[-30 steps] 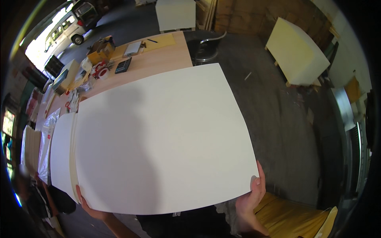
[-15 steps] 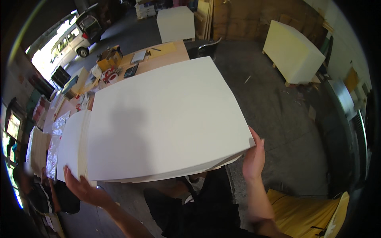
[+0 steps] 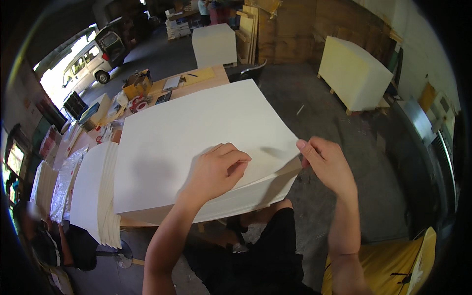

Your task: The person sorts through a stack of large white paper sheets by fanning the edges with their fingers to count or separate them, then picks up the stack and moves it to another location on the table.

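Observation:
A tall stack of large white paper sheets (image 3: 206,118) lies in front of me on the table. My right hand (image 3: 328,162) is closed on the near right corner of the upper sheets, thumb on top and fingers beneath. That corner is lifted a little, and a shadowed gap shows below it. My left hand (image 3: 219,169) is curled over the top sheet near its front edge, thumb close to the fingertips, with nothing visible in it. Beside the stack on the left lies a fanned pile of white sheets (image 3: 91,184), its edges stepped.
On the table (image 3: 216,74) behind are a cardboard box (image 3: 136,86), tape rolls (image 3: 138,104) and a calculator (image 3: 163,98). Pale pallet stacks (image 3: 356,73) stand beyond. A yellow cover (image 3: 378,265) is at lower right. Another person (image 3: 73,243) sits at lower left.
My left hand has left the fanned pile and moved right, onto the top sheet. My right hand has gone from the stack's side to gripping its corner, which now bends up.

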Demonstrator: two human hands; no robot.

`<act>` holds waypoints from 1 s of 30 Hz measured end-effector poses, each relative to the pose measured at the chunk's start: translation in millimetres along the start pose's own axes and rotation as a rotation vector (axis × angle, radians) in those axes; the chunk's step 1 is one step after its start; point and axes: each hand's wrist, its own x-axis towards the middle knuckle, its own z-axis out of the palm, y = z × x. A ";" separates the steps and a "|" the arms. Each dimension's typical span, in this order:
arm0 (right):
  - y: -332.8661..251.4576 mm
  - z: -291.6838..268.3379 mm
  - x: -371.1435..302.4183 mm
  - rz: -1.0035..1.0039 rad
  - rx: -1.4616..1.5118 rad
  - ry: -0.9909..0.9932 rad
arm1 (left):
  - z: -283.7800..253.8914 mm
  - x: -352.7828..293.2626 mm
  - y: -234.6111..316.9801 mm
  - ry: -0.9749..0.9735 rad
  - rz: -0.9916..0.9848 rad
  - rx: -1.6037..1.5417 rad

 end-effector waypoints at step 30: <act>14.8 53.7 20.7 -0.017 0.515 0.151 | -13.3 3.1 3.7 -0.046 -0.049 -0.246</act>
